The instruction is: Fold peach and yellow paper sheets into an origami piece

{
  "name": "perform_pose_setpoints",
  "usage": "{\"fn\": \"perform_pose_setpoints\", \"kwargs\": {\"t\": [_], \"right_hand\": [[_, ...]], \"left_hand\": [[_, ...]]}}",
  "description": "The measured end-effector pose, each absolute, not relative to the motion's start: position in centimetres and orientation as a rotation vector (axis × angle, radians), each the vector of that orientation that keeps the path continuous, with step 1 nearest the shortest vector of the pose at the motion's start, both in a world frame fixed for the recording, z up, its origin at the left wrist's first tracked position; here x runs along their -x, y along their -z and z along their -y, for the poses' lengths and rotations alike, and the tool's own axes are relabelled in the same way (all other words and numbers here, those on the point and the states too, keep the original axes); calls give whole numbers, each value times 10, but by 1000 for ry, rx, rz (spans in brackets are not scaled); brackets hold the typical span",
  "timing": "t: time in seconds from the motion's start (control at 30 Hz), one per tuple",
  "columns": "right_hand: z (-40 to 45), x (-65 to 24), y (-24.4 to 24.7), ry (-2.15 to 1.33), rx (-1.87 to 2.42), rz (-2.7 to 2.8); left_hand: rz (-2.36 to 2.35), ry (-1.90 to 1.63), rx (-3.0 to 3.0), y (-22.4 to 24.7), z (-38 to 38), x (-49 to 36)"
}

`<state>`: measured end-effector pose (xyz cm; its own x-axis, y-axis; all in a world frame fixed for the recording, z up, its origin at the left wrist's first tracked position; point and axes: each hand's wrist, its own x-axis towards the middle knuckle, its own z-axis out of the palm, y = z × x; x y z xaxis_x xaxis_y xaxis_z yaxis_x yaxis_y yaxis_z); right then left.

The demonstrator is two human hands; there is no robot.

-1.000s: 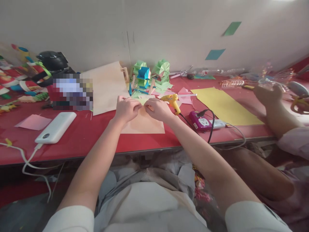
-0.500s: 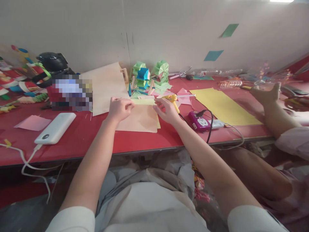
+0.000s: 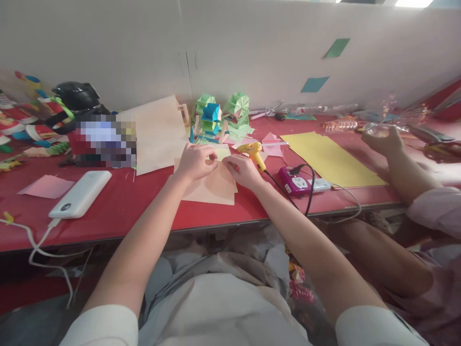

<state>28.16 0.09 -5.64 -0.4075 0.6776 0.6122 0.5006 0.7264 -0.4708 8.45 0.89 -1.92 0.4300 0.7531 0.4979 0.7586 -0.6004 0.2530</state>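
Observation:
A peach-coloured sheet of paper lies in front of me near the table's front edge, partly over a pale yellow sheet. My left hand is curled at the sheet's far edge, thumb and forefinger closed together on the paper. Close by on the right, my right hand has its fingers bent and pinched at the same edge. The fingers hide just how the paper is held. Just beyond my right hand lies a yellow hot glue gun with a clear glue stick in its back.
A purple power socket with cords sits to the right, beside a large yellow sheet. Folded-paper models stand at the back. A white power bank lies left. Another person's hand reaches in at far right.
My left hand has moved right along the paper's far edge, and my hands are closer together. The peach sheet has shifted slightly. The other person's hand has moved left and lowered.

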Motion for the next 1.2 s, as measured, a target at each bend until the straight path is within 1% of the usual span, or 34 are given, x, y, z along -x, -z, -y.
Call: {"fn": "perform_pose_setpoints", "kwargs": {"t": [0.33,0.6,0.87,0.93,1.1,1.13,1.2], "right_hand": [[0,-287,55,-216,922,2040],[-1,-293,56,-224,965,1977],[-4,-296,58,-219,936,1966],[-4,-296,58,-225,948,1954],[-2,-292,57,-240,975,1959],[-2,-291,56,-243,983,1960],[-1,-290,56,-255,993,1959]], "left_hand": [[1457,802,2619,12,-14,-68],[1612,744,2569,15,-10,-20],[1811,560,2424,15,-6,19],[1857,598,2380,13,-7,22],[1790,960,2376,3,-5,6],[1759,984,2414,2,-4,-2],[1697,913,2455,2,-2,-19]]}}
